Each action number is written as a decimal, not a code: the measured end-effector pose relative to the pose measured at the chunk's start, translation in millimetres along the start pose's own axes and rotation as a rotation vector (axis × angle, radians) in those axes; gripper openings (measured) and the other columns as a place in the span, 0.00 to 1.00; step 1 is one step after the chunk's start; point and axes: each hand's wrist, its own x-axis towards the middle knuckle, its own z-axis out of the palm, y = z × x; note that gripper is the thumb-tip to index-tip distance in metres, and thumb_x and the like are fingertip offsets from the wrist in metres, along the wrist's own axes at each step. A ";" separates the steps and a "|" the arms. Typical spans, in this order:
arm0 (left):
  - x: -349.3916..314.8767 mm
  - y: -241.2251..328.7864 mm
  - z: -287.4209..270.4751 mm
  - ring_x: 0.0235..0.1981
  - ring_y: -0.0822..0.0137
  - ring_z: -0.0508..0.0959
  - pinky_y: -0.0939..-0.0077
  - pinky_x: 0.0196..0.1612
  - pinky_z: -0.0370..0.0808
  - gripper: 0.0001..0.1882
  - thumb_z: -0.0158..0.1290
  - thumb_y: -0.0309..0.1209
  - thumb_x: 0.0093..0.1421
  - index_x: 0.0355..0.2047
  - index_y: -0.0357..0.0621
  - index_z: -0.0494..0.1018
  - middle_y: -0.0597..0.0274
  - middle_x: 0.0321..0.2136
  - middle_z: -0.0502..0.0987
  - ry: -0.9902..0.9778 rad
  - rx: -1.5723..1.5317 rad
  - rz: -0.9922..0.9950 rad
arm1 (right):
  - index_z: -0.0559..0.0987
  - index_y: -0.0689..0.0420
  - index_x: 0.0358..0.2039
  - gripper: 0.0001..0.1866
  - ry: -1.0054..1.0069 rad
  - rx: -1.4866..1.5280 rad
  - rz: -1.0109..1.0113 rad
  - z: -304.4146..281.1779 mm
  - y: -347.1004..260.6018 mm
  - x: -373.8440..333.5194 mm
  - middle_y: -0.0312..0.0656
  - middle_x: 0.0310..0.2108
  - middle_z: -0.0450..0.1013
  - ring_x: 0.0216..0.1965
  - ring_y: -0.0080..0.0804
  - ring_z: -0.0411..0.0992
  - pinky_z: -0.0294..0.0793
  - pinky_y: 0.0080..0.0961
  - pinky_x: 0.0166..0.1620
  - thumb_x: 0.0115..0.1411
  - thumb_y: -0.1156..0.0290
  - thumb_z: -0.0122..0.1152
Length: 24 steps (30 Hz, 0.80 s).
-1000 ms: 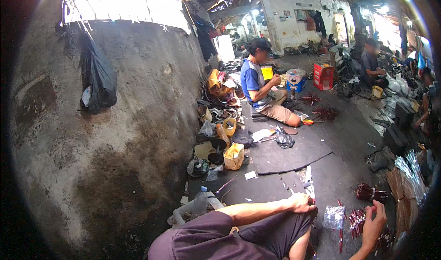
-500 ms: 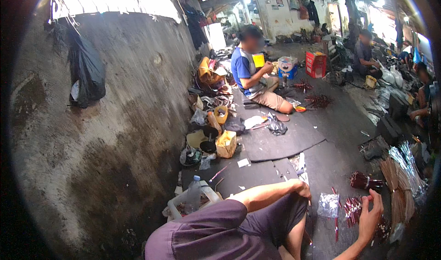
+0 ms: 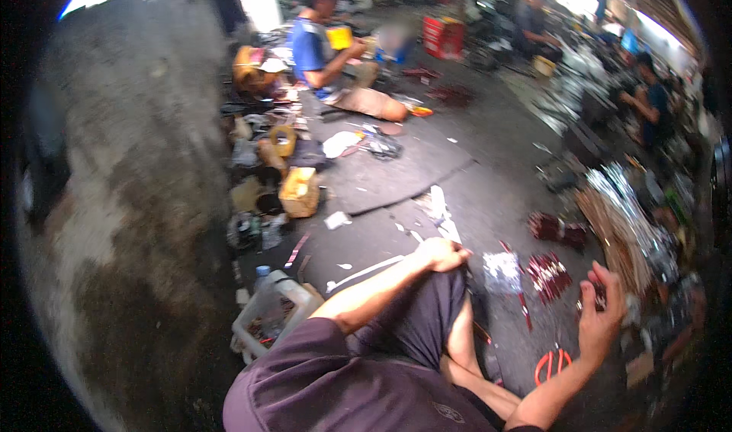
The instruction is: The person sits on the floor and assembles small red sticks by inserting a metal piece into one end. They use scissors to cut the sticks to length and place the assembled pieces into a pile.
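Note:
My left hand (image 3: 444, 254) lies over my bent knee, on the dark cloth; its fingers are mostly hidden and blurred. At the right, my right hand (image 3: 604, 306) is raised with curled fingers, closed on small dark red pieces (image 3: 599, 298) that glint. Just left of it a pile of shiny dark red sticks (image 3: 549, 276) lies on the floor. A clear plastic packet (image 3: 502, 273) is beside that pile, with a thin red stick (image 3: 525, 310) between them. Below, orange-red handled scissors (image 3: 550, 366) lie near my right forearm. Farther off is a banded bundle of dark red sticks (image 3: 557, 230).
Brown strips (image 3: 614, 237) and silvery strips (image 3: 629, 203) lie in bundles at the right. A whitish plastic container (image 3: 284, 310) with a bottle stands left of my leg. Beyond it are a yellowish box (image 3: 299, 192) and clutter along the wall. A person (image 3: 335, 58) sits ahead; others work farther right.
The view has swung right and down, so the scene sits farther left and higher. My right hand has come away from the dark red stick pile, with dark red pieces in it. The scissors now show.

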 end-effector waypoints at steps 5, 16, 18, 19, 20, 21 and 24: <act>-4.6 -8.0 9.1 0.49 0.47 0.77 0.56 0.53 0.71 0.28 0.44 0.53 0.63 0.52 0.46 0.75 0.43 0.43 0.79 0.214 -0.075 -0.012 | 0.79 0.60 0.39 0.08 0.174 -0.191 -0.110 -7.7 17.4 20.6 0.44 0.35 0.74 0.40 0.37 0.74 0.72 0.28 0.44 0.58 0.80 0.60; 39.7 56.6 59.4 0.38 0.52 0.81 0.59 0.43 0.77 0.17 0.57 0.35 0.59 0.47 0.44 0.75 0.49 0.35 0.81 0.137 0.080 0.540 | 0.80 0.60 0.35 0.13 0.339 0.027 0.845 68.9 213.8 -175.3 0.39 0.25 0.76 0.27 0.24 0.73 0.72 0.24 0.33 0.63 0.62 0.60; 58.7 72.9 69.9 0.39 0.50 0.81 0.58 0.44 0.76 0.17 0.56 0.36 0.59 0.47 0.44 0.75 0.50 0.35 0.81 0.075 0.121 0.576 | 0.80 0.61 0.33 0.14 0.234 0.008 0.876 94.4 233.2 -176.5 0.43 0.26 0.77 0.28 0.28 0.75 0.72 0.28 0.34 0.61 0.62 0.60; 70.7 75.0 76.4 0.39 0.49 0.81 0.58 0.44 0.76 0.16 0.55 0.36 0.59 0.46 0.43 0.76 0.49 0.35 0.81 0.070 0.136 0.529 | 0.80 0.61 0.33 0.14 0.160 0.071 0.893 99.9 216.9 -149.4 0.45 0.27 0.78 0.29 0.31 0.76 0.73 0.31 0.35 0.61 0.61 0.61; 82.6 82.1 81.6 0.39 0.48 0.81 0.58 0.44 0.76 0.15 0.54 0.36 0.60 0.45 0.43 0.76 0.49 0.34 0.81 0.069 0.148 0.493 | 0.80 0.61 0.33 0.14 0.182 0.014 0.824 107.4 214.3 -136.8 0.45 0.28 0.78 0.30 0.33 0.76 0.73 0.32 0.36 0.61 0.61 0.61; 90.7 86.9 86.9 0.39 0.48 0.81 0.58 0.44 0.76 0.15 0.54 0.36 0.60 0.44 0.43 0.77 0.49 0.34 0.81 0.069 0.159 0.455 | 0.80 0.60 0.33 0.13 0.201 -0.043 0.754 113.5 214.5 -127.9 0.45 0.29 0.78 0.31 0.36 0.77 0.73 0.32 0.37 0.60 0.61 0.61; 109.1 65.5 119.0 0.38 0.46 0.81 0.57 0.44 0.76 0.13 0.53 0.37 0.59 0.39 0.41 0.78 0.45 0.32 0.81 0.197 0.063 0.293 | 0.80 0.59 0.32 0.09 0.126 -0.023 0.741 138.0 224.8 -140.9 0.47 0.29 0.77 0.32 0.40 0.77 0.74 0.34 0.38 0.58 0.66 0.63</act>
